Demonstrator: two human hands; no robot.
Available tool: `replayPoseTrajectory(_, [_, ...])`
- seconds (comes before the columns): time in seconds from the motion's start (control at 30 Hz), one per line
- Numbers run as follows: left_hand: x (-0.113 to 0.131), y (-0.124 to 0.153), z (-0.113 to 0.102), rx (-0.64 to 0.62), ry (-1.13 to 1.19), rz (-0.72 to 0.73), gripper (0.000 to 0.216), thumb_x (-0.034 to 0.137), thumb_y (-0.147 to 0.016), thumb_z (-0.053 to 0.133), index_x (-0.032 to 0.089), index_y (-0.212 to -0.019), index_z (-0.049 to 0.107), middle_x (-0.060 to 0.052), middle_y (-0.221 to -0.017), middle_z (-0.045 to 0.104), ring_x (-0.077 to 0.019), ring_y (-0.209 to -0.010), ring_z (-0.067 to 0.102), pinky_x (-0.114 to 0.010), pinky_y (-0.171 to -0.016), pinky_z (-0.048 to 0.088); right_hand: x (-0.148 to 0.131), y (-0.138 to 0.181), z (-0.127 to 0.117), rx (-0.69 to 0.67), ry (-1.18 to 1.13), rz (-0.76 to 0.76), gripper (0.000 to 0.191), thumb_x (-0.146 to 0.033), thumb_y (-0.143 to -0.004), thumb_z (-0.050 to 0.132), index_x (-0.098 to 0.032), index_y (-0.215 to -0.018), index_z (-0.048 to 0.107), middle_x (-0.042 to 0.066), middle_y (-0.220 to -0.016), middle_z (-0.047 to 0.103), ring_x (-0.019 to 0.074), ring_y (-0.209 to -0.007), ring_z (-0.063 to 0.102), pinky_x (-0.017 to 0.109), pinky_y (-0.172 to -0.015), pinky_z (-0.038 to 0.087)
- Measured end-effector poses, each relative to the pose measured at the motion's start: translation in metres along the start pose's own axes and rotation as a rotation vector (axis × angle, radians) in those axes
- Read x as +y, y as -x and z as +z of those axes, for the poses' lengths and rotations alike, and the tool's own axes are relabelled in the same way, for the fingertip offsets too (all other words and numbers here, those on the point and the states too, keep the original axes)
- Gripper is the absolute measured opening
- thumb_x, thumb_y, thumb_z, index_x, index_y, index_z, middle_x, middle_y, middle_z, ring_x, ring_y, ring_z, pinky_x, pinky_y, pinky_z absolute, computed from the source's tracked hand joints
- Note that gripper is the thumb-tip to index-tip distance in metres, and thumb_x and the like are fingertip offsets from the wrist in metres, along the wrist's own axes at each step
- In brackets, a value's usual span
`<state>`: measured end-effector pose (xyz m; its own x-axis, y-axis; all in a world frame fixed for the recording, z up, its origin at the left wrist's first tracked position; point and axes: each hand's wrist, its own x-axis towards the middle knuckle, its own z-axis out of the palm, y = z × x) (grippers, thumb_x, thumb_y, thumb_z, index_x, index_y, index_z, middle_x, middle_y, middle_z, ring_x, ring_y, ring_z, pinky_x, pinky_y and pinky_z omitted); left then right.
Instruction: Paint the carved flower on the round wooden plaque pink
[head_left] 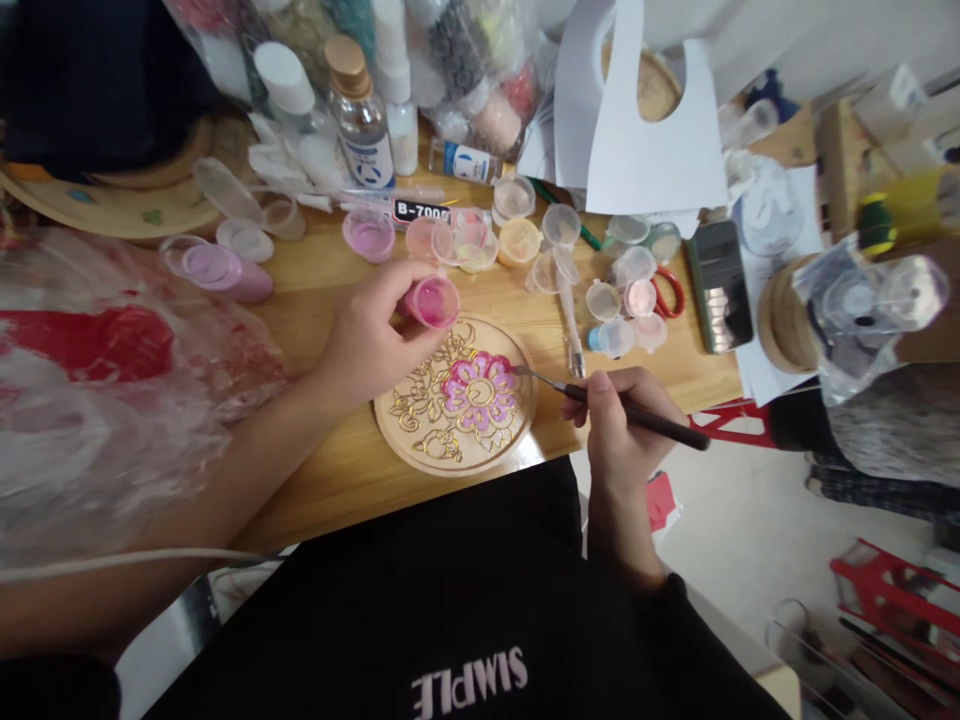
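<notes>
My left hand (375,325) is closed around a small cup of pink paint (437,303), tilted so its mouth faces me. It hovers over the upper edge of a round wooden plaque (397,445) with gold raised flower outlines. The plaque's big flower (480,390) has pink and lilac petals, darker pink along the top. In my right hand (619,415) is a thin palette knife (652,422) with a dark handle, gripped like a pen. Its metal tip is at the flower's right upper edge; whether it touches the surface I cannot tell.
Small paint cups, such as an orange one (520,241) and a lilac one (369,234), line the table's back. Behind stand a cork-capped bottle (364,125) and plastic bags. Right are red-handled scissors (669,292) and a phone (720,285); left, a crumpled plastic bag (112,400).
</notes>
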<state>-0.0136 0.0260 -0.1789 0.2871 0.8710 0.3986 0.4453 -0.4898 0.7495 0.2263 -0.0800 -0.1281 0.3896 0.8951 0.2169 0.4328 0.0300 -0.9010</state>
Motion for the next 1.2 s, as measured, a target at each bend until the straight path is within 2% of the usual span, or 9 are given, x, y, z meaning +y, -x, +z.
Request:
replayPoseTrajectory(0.17, [0.0016,-0.0003,-0.0002,-0.016,-0.04,-0.014,0.03,0.015,-0.085,0.077,0.023,-0.112,0.066,-0.001,-0.107,0.078,-0.0189,-0.091,0.074,-0.03,-0.084,0.062,-0.0002,0.0008,0.0002,-0.018,0.02,0.012,0.033,-0.037,-0.098,0.07,-0.024,-0.069,0.065,-0.004,-0.054,0.071,0.0152,-0.046,0.069,0.028,-0.046,0.054])
replayPoseTrajectory(0.3, [0.0008,-0.0005,0.0004,0.021,-0.024,0.035,0.031,0.016,-0.084,0.078,0.023,-0.112,0.067,-0.001,-0.105,0.078,-0.0183,-0.09,0.074,-0.029,-0.082,0.062,-0.0001,0.0019,0.0001,-0.017,-0.012,0.003,0.03,-0.033,-0.097,0.072,-0.023,-0.069,0.067,-0.005,-0.054,0.071,0.014,-0.045,0.068,0.026,-0.044,0.052])
replayPoseTrajectory(0.43, [0.0005,0.0,0.0001,-0.009,-0.031,-0.013,0.031,0.016,-0.085,0.077,0.024,-0.114,0.067,-0.001,-0.108,0.078,-0.0189,-0.092,0.074,-0.03,-0.084,0.062,0.0007,0.0024,0.0003,-0.013,-0.053,-0.007,0.029,-0.029,-0.096,0.073,-0.023,-0.069,0.067,-0.005,-0.054,0.071,0.0124,-0.044,0.067,0.024,-0.045,0.051])
replayPoseTrajectory(0.63, [0.0005,0.0005,-0.0001,-0.012,-0.022,-0.014,0.032,0.017,-0.086,0.078,0.024,-0.114,0.066,-0.001,-0.108,0.078,-0.0195,-0.093,0.075,-0.031,-0.085,0.063,0.0015,0.003,-0.0015,0.042,0.008,0.037,0.034,-0.041,-0.096,0.073,-0.023,-0.068,0.065,-0.004,-0.055,0.072,0.0145,-0.044,0.067,0.027,-0.045,0.051])
replayPoseTrajectory(0.77, [-0.0001,-0.0003,0.0005,0.013,-0.006,0.025,0.029,0.019,-0.086,0.078,0.025,-0.112,0.065,0.0,-0.105,0.078,-0.0185,-0.09,0.075,-0.029,-0.081,0.062,0.0021,0.0028,0.0,0.035,-0.004,-0.005,0.031,-0.036,-0.097,0.072,-0.023,-0.07,0.066,-0.005,-0.055,0.072,0.0139,-0.045,0.068,0.026,-0.047,0.052])
replayPoseTrajectory(0.97, [0.0007,0.0,-0.0001,-0.016,-0.027,-0.024,0.032,0.019,-0.087,0.077,0.027,-0.115,0.065,-0.001,-0.111,0.079,-0.0211,-0.096,0.076,-0.031,-0.087,0.064,0.0017,0.0021,0.0016,0.011,0.005,-0.001,0.031,-0.031,-0.097,0.071,-0.023,-0.068,0.065,-0.004,-0.056,0.073,0.0137,-0.047,0.07,0.026,-0.048,0.052])
replayPoseTrajectory(1.2, [0.0016,0.0007,-0.0004,-0.013,-0.034,-0.058,0.031,0.021,-0.087,0.078,0.027,-0.115,0.067,-0.002,-0.11,0.079,-0.0218,-0.097,0.075,-0.032,-0.086,0.065,0.0008,0.0032,-0.0005,-0.003,0.037,0.014,0.033,-0.039,-0.097,0.07,-0.024,-0.068,0.064,-0.004,-0.054,0.071,0.0147,-0.046,0.068,0.028,-0.046,0.052])
